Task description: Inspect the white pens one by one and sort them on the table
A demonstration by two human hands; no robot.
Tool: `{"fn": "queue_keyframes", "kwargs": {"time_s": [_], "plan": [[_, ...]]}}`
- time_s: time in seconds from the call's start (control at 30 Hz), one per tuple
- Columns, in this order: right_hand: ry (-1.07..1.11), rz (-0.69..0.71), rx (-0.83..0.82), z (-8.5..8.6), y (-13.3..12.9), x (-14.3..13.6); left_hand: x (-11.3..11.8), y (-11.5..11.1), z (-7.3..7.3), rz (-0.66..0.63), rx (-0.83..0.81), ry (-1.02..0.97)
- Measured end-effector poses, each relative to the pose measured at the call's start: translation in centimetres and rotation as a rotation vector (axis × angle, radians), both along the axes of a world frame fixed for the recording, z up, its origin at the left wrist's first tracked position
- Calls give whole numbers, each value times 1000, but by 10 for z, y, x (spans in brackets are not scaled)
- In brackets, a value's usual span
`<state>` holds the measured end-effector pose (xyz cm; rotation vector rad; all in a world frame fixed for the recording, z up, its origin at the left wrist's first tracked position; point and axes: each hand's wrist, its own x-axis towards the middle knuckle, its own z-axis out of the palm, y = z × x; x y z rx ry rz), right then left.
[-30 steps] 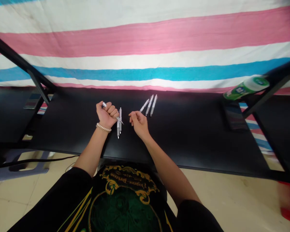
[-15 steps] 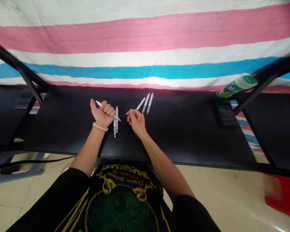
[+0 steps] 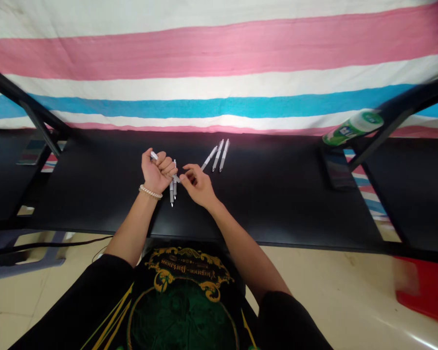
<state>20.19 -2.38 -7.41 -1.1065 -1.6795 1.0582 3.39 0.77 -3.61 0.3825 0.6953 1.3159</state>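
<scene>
Backdrop: a striped cloth [image 3: 219,73] in pink, white and blue hangs behind the tabletop and fills the upper part of the view.
Tabletop: the black tabletop [image 3: 277,194] runs across the middle, with dark metal struts slanting up at its left and right ends.
Floor: a pale floor [image 3: 350,291] shows below the near edge, with a blurred red object [image 3: 427,296] at the far right.
Person: a black shirt with a gold and green print sits at the bottom centre, both forearms reaching out over the tabletop.
Bottle: a green and white bottle [image 3: 352,127] lies tilted on the right strut, well apart from the hands.
Left hand: the left hand [image 3: 157,171] is a closed fist around a held pen [image 3: 154,156], whose white end sticks out at the top of the fist; a beaded bracelet [image 3: 150,192] circles the wrist.
Right hand: the right hand [image 3: 196,184] is beside the left fist, fingers curled narrow, thumb and forefinger pinched at the other end of the held pen; whether they grip it I cannot tell.
Three pens: three pens [image 3: 217,155] lie side by side on the tabletop just beyond the right hand, tilted to the right.
Two pens: two pens [image 3: 173,187] lie close together on the tabletop between the hands, just below the left fist, tips toward the person.
</scene>
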Motion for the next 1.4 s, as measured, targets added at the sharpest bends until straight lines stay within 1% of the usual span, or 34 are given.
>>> {"fn": "queue_keyframes", "kwargs": {"time_s": [0.1,0.2,0.27,0.37,0.5,0.57,0.67,0.83,0.93,1.1,1.27,1.4], "plan": [[-57,111,69,-3,-5,-3,7,0,1,-62,8,4],[-75,97,64,-4,-8,-5,13,0,0,-147,32,20],[-99,67,70,-3,-9,-3,15,1,-2,-154,52,61],[-147,13,89,2,-9,1,14,4,-5,-107,91,144],[-263,-50,153,4,-10,5,7,8,-6,-66,186,166],[-320,-88,181,3,-10,5,3,10,-8,-38,203,185],[-378,-180,193,1,-7,6,-2,13,-14,43,203,233],[-469,-409,201,-2,0,18,-9,17,-27,237,183,296],[-561,-477,198,-4,4,24,-12,20,-33,295,149,301],[-694,-418,145,-7,6,26,-9,22,-38,323,186,357],[-693,-404,144,-9,6,24,-7,22,-40,353,203,390],[-690,-337,193,-10,6,22,-8,23,-41,351,198,397]]}}
